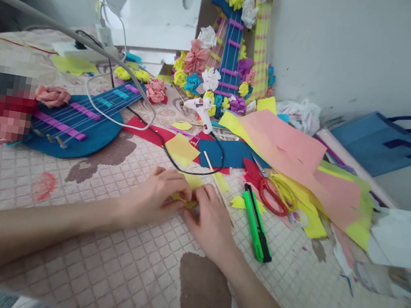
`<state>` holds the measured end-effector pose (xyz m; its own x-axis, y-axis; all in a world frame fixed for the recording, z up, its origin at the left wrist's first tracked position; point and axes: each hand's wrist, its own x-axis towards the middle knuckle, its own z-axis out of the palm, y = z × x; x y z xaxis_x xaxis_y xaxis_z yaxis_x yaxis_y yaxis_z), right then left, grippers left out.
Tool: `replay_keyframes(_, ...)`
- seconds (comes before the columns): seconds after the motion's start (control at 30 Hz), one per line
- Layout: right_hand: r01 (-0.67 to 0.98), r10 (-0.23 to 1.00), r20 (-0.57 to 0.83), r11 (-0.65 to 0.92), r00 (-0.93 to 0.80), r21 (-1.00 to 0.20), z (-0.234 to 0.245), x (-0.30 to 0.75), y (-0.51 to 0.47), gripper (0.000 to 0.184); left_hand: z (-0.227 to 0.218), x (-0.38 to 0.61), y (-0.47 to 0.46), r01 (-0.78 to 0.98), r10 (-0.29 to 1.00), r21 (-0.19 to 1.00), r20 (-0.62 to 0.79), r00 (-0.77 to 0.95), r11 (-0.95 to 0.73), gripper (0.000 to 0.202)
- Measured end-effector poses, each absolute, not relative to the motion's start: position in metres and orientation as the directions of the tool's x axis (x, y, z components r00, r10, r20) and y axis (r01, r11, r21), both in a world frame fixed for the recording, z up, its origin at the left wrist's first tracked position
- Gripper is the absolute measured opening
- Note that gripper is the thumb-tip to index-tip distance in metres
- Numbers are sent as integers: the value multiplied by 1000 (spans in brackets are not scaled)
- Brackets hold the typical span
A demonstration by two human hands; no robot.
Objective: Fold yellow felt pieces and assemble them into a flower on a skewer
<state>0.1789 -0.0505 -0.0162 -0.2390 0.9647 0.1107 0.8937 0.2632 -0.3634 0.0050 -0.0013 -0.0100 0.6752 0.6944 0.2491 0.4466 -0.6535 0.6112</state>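
Observation:
Both my hands meet above the table with their fingertips pinched on a small piece of yellow crepe paper (188,203). My left hand (160,193) curls over its left side, and my right hand (212,223) presses in from the right. The fingers cover much of the piece. A thin wooden stick (208,160) lies just beyond my right hand. To the right rests a green utility knife (255,222), with yellow scraps (239,202) near its upper end. Red-and-yellow-handled scissors (277,196) lie past the knife.
A white hot glue gun (202,112) stands behind my hands, its black cord looping forward. At left lies a blue paper guitar (77,123) with paper flowers. Pink and yellow sheets (285,140) spread at right. Decorated guitars (233,49) lean on the wall near a white foam cutout (158,6).

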Motion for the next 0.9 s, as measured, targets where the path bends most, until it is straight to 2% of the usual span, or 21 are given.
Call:
replay_keyframes(0.1,875,961,100,277,-259,-397,-14,183,-50,13,-12,11,-6,463,703,633,184,687,-620,10)
replay_keyframes(0.23,747,937,109,332,-333,-575,-8,194,-48,19,-17,13,-8,514,731,612,160,663,-601,1)
replay_keyframes(0.3,706,941,117,318,-319,-633,-7,197,-47,20,-19,13,-9,531,737,593,166,655,-605,4)
replay_keyframes(0.47,732,958,137,282,-253,-621,-16,196,-45,18,-19,14,-11,556,749,580,152,644,-596,11)
replay_keyframes(0.9,711,945,236,326,-227,-623,-22,198,-43,23,-19,15,-11,556,790,622,177,587,-552,20)
